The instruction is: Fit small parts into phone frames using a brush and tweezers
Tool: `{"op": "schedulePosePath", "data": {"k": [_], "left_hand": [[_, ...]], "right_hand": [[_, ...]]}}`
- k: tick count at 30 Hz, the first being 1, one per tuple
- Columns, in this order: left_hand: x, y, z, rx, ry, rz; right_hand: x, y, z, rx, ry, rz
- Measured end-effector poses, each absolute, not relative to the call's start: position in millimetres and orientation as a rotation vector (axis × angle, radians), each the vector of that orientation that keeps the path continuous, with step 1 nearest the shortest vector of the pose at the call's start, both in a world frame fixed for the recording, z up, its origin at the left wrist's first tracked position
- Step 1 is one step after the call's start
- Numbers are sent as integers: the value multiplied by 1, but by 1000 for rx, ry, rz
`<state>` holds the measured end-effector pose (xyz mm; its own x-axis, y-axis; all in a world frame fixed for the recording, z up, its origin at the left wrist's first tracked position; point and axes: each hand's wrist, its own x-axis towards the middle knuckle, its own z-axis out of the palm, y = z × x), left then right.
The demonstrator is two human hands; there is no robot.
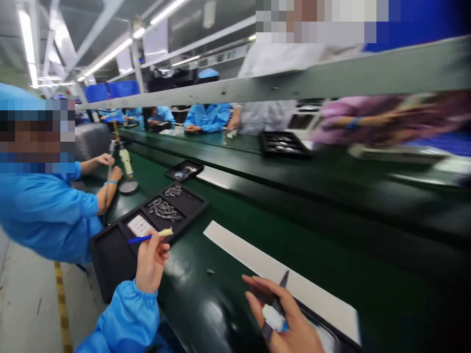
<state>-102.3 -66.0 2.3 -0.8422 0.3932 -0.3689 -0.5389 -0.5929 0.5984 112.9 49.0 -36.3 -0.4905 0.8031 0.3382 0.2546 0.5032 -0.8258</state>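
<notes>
1. Left hand [150, 262] first: thumb and fingertips are pinched together on a blue stick [140, 239] with a pale yellow end (pen, brush, no idea really). It lies nearly sideways, yellow end to the right and a touch higher in view.
2. The stick shows right over the near side of a big black tray [110, 272]. Can't tell how high above it. Going left to right, the tray's sections hold a white card [138, 224] with little marks, then a heap of small dark pieces [164, 210], then a smaller heap [172, 190] in the far one.
3. Beyond the big tray's far end is a small black tray [199, 167] with a jumble of bits in it, too small to make out.
4. One loose scrap [210, 271] sits on the green table between the two hands. The right fingertips look slightly nearer to it.
5. Right hand [290, 314]: fingers curled around a dark pointed tool [284, 279], tip aimed forward over a long white strip [243, 247]; touching or not, I can't say. There's a white wad [273, 317] with some blue in that grip too. The tool sits well right of the stick, its length running roughly crosswise to it.
6. Across the line, another black tray [263, 143] has shiny pieces in its slots.
</notes>
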Motion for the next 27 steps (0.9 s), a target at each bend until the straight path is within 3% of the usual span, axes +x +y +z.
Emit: {"op": "schedulePosePath", "data": {"k": [6,12,15,20,27], "left_hand": [[-55,-31,-5,384,1375,2000],[-11,-7,2,688,1466,1725],[10,1,-1,811,1498,1592],[26,18,-24,1167,1512,1379],[25,56,-40,1726,1614,1243]], "right_hand": [[173,45,-18,-979,-1822,906],[219,59,-11,-1101,-1761,782],[234,69,-17,-1206,-1848,707],[241,65,-33,-1162,-1677,930],[217,80,-65,-1307,-1891,718]]}}
